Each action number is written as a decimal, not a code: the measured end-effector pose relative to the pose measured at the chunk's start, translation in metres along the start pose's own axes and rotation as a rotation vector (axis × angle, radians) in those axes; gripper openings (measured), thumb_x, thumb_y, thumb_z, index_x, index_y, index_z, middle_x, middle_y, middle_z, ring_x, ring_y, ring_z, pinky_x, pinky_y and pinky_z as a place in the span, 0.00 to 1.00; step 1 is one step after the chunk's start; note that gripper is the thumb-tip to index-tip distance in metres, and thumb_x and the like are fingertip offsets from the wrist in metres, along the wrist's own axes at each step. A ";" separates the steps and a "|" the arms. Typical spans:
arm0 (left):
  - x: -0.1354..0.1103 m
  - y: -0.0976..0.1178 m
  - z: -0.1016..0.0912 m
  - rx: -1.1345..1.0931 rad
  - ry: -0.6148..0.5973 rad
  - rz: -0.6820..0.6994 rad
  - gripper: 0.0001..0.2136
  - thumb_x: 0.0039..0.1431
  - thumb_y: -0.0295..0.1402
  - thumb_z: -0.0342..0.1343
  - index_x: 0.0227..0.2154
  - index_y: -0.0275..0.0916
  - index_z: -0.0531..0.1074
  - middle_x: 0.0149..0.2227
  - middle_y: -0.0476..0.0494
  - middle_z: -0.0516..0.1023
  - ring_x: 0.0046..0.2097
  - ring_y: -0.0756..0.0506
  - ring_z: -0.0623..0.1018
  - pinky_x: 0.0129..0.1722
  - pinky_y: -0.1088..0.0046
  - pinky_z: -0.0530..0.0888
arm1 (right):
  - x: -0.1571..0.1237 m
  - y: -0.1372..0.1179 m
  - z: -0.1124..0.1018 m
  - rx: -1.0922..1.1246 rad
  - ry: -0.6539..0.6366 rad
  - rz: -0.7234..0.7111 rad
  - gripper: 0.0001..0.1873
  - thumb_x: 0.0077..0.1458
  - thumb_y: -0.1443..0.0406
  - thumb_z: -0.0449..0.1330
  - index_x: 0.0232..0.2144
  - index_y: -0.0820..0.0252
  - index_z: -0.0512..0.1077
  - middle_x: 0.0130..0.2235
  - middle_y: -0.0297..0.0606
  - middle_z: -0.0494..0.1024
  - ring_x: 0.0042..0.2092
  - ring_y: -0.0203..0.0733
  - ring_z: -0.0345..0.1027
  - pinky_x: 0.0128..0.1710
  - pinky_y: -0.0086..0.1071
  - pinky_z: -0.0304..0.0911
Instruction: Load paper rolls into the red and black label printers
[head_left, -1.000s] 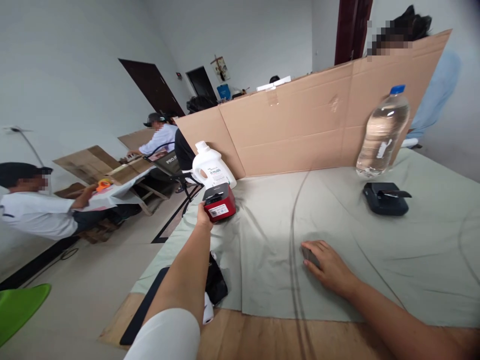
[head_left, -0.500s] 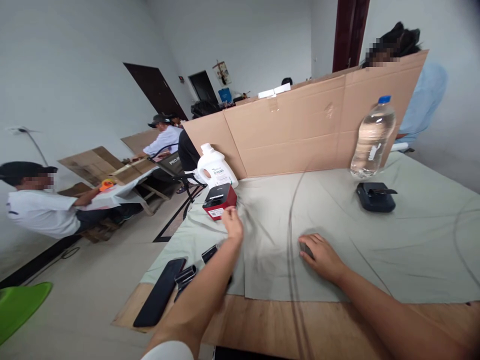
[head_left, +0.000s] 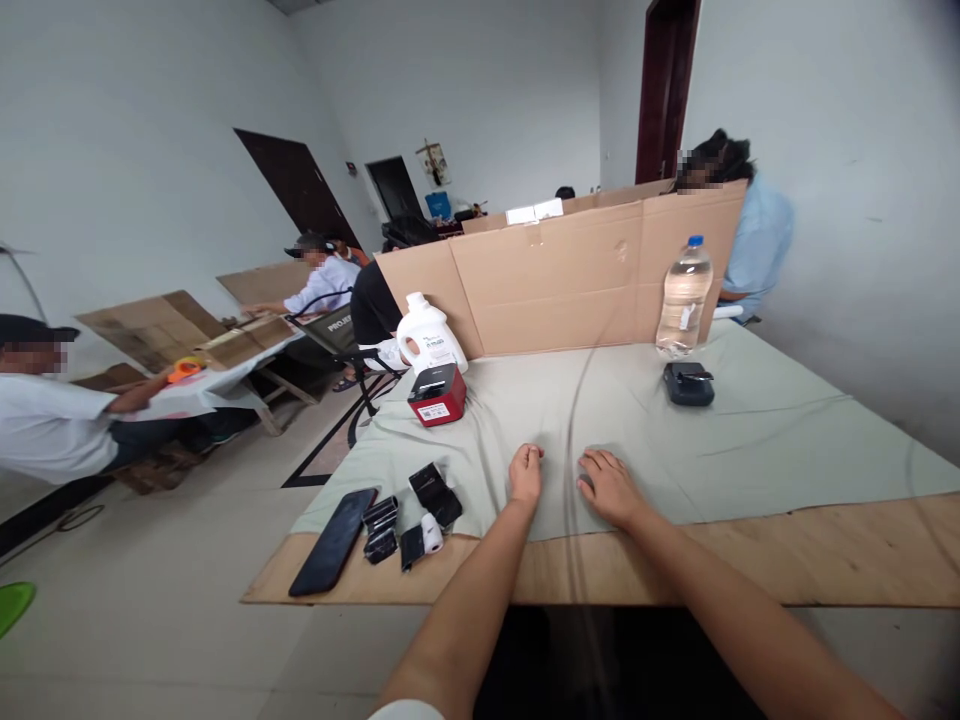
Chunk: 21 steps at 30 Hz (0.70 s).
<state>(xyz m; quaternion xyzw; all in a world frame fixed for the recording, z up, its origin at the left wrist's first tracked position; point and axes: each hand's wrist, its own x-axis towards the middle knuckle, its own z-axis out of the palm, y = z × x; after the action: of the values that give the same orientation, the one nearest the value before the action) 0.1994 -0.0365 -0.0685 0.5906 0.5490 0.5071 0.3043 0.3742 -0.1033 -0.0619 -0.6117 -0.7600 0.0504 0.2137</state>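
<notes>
Facing the near edge first: bare wooden board (head_left: 840, 530) under my forearms, and past it the pale green cloth (head_left: 517, 400). Over to my left a black slab (head_left: 334, 542) lies lengthwise, partly on wood, partly on cloth. Just beside it, a shiny black strip (head_left: 381, 530), then a white roll (head_left: 433, 533), then a folded black piece (head_left: 435, 497) a little farther in.

Now the hands, low over the cloth, near each other but apart. Left hand (head_left: 527, 472): fingers curled in, pressed together, knuckles outward. Right hand (head_left: 609, 487): fingers slightly bent, a little spread, thumb set apart below them. A small grey thing (head_left: 584, 481) shows between thumb and forefinger; it's mostly covered, so I can't tell whether those fingers grip it or just rest over it.

Farther up, left side, a red and black box (head_left: 439, 397) stands with its white label towards me, a white jug (head_left: 429, 335) right behind it. Across on the right sits a dark case (head_left: 688, 384), and behind that a clear bottle (head_left: 685, 300), blue-capped and upright before the cardboard screen (head_left: 555, 290). Beyond the screen's right end, a person in light blue (head_left: 757, 245) leans forward.
</notes>
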 end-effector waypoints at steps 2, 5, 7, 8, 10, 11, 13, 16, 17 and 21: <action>-0.002 0.002 0.001 0.010 -0.013 -0.011 0.12 0.58 0.36 0.43 0.23 0.39 0.67 0.26 0.47 0.71 0.32 0.47 0.71 0.36 0.71 0.65 | -0.009 -0.002 -0.001 0.013 0.000 0.007 0.22 0.58 0.63 0.53 0.52 0.66 0.69 0.60 0.49 0.66 0.60 0.53 0.56 0.59 0.46 0.53; -0.003 0.003 0.003 0.030 -0.035 -0.020 0.11 0.57 0.35 0.44 0.23 0.39 0.66 0.25 0.48 0.71 0.32 0.47 0.70 0.35 0.72 0.65 | -0.019 -0.004 -0.002 0.036 0.003 0.018 0.21 0.58 0.63 0.53 0.52 0.66 0.69 0.60 0.49 0.66 0.61 0.52 0.55 0.60 0.45 0.51; -0.003 0.003 0.004 0.045 -0.050 -0.022 0.11 0.57 0.35 0.44 0.23 0.39 0.66 0.25 0.48 0.71 0.32 0.48 0.70 0.35 0.73 0.65 | -0.021 -0.004 -0.003 0.049 -0.002 0.029 0.21 0.58 0.63 0.53 0.52 0.66 0.69 0.60 0.49 0.66 0.61 0.51 0.55 0.61 0.44 0.51; -0.003 0.003 0.004 0.054 -0.056 -0.023 0.11 0.57 0.34 0.44 0.23 0.39 0.66 0.25 0.48 0.71 0.32 0.48 0.70 0.34 0.73 0.65 | -0.021 -0.004 -0.003 0.053 -0.005 0.035 0.21 0.57 0.63 0.53 0.52 0.66 0.69 0.60 0.49 0.66 0.61 0.51 0.55 0.61 0.44 0.51; -0.002 0.003 0.005 0.073 -0.063 -0.022 0.11 0.57 0.34 0.44 0.22 0.38 0.66 0.25 0.48 0.71 0.31 0.48 0.70 0.34 0.74 0.65 | -0.020 -0.004 -0.004 0.057 -0.006 0.040 0.21 0.57 0.63 0.54 0.51 0.65 0.70 0.59 0.48 0.67 0.61 0.51 0.56 0.60 0.43 0.51; -0.001 0.003 0.005 0.084 -0.066 -0.019 0.11 0.56 0.33 0.44 0.22 0.38 0.66 0.24 0.48 0.71 0.31 0.48 0.70 0.34 0.74 0.65 | -0.019 -0.004 -0.004 0.057 -0.003 0.039 0.21 0.57 0.63 0.54 0.51 0.65 0.70 0.59 0.48 0.67 0.61 0.51 0.56 0.60 0.42 0.51; 0.000 0.003 0.006 0.103 -0.075 -0.006 0.11 0.56 0.33 0.44 0.21 0.38 0.66 0.24 0.48 0.71 0.31 0.48 0.70 0.34 0.74 0.64 | -0.018 -0.003 -0.006 0.059 0.003 0.039 0.21 0.56 0.63 0.54 0.51 0.64 0.70 0.58 0.47 0.68 0.60 0.50 0.56 0.60 0.41 0.51; 0.002 0.002 0.007 0.124 -0.102 0.017 0.11 0.54 0.33 0.45 0.20 0.39 0.66 0.23 0.48 0.70 0.31 0.47 0.70 0.35 0.73 0.64 | -0.017 -0.003 -0.007 0.071 0.007 0.040 0.21 0.56 0.63 0.54 0.50 0.64 0.71 0.58 0.46 0.68 0.60 0.49 0.57 0.60 0.40 0.51; 0.003 0.002 0.008 0.127 -0.110 0.022 0.11 0.54 0.33 0.45 0.20 0.39 0.66 0.23 0.49 0.70 0.31 0.47 0.70 0.35 0.73 0.64 | -0.018 -0.004 -0.006 0.075 0.006 0.041 0.21 0.56 0.63 0.54 0.50 0.64 0.71 0.58 0.46 0.68 0.60 0.49 0.57 0.60 0.40 0.51; 0.002 0.003 0.006 0.112 -0.129 0.029 0.12 0.55 0.36 0.44 0.21 0.39 0.66 0.24 0.48 0.70 0.32 0.47 0.70 0.36 0.72 0.64 | -0.021 -0.005 -0.004 0.068 0.006 0.038 0.21 0.56 0.62 0.54 0.50 0.62 0.71 0.58 0.46 0.68 0.60 0.49 0.56 0.59 0.41 0.51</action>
<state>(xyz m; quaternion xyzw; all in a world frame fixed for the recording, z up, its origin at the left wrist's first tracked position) 0.2059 -0.0335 -0.0675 0.6460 0.5472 0.4410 0.2981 0.3744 -0.1252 -0.0615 -0.6186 -0.7455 0.0782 0.2357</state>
